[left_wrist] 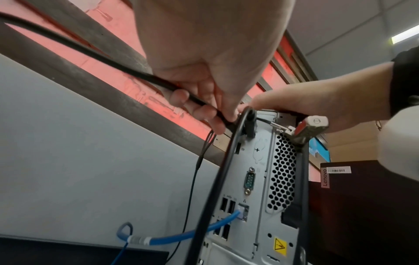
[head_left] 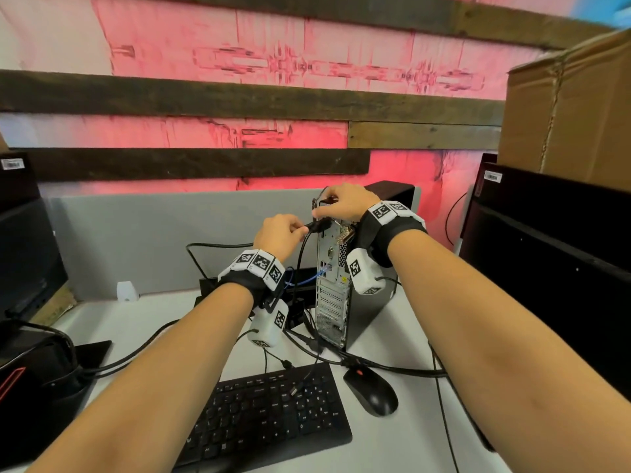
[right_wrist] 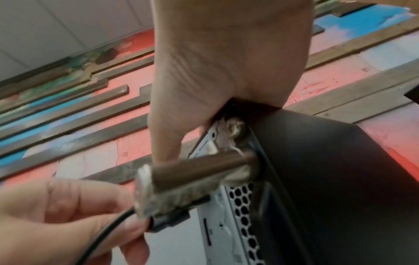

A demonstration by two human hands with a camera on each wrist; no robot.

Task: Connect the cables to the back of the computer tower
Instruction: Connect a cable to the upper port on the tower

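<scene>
- Black box [head_left: 30,370] at far left on desk [head_left: 153,322], cables trailing off it.
- Black keyboard [head_left: 269,418] near front edge, mouse [head_left: 370,390] just right of it.
- Left hand [head_left: 280,233], fingers curled, pinching black plug [head_left: 316,227] of cable [head_left: 300,264] at top of tower's rear panel.
- Tower [head_left: 341,285] upright mid-desk, back panel facing camera; blue cable [left_wrist: 181,236] plugged into network port.
- Right hand [head_left: 343,203] curled over tower's top rear edge, gripping it.
- Cardboard box [head_left: 573,104] at far right, atop black case [head_left: 553,254].
</scene>
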